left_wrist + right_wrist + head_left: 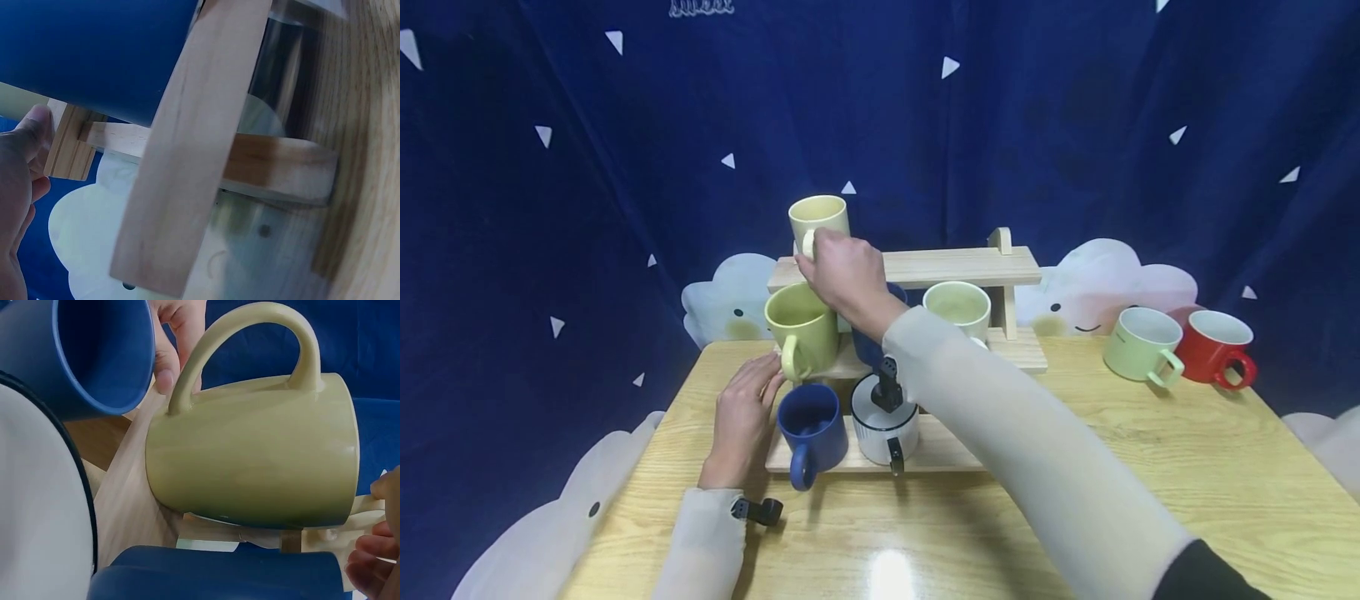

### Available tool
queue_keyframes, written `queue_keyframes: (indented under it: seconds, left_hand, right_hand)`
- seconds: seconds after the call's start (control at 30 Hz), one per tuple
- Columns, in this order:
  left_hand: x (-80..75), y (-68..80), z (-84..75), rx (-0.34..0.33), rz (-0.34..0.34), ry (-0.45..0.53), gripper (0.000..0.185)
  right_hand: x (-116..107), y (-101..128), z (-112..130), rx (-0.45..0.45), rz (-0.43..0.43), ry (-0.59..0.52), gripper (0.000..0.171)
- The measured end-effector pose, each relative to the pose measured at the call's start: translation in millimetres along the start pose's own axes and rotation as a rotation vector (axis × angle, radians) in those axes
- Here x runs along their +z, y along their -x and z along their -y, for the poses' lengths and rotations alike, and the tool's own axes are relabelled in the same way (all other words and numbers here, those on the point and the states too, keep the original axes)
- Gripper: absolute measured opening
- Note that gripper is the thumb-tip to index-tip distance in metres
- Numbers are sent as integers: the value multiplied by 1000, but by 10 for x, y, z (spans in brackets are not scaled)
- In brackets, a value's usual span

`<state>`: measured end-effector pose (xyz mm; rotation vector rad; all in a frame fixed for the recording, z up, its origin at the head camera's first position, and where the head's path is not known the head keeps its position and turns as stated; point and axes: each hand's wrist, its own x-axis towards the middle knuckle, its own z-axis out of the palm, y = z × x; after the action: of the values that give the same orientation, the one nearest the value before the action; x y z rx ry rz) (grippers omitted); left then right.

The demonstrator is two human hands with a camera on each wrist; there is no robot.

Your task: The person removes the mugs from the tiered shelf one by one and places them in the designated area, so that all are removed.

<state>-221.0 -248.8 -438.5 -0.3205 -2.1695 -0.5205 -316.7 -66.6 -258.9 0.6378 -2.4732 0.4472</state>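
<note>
Pinching the looped handle of a glossy pale-yellow ceramic mug (818,218), the right hand (844,275) holds it atop the stepped pale-wood rack (958,267); the left hand (741,417) rests with relaxed fingers against the rack's lower edge.

- Setting: staged recording setup, not a lived-in room.
- Evidence: dark blue backdrop cloth (1075,125) with printed clouds; wooden table (1150,467); tiered wooden rack (955,267) with mugs.

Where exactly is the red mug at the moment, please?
In the head view, the red mug stands on the table at far right, beside a pale green mug, away from the wooden rack.
</note>
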Motion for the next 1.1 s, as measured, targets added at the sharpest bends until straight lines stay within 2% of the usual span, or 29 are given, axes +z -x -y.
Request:
queue_keyframes:
  seconds: [0.4,0.73,1.1]
  left_hand:
    - [3,-1,1,9,-5,-11,29]
    - [-4,3,-3,-12,9,-19,30]
    - [-8,-2,-14,-1,0,-6,30]
  right_hand:
    - [-28,64,-174,17,-50,-57,25]
    - [-71,75,-322,13,-56,-5,22]
    - [-116,72,-509,-6,-91,-16,19]
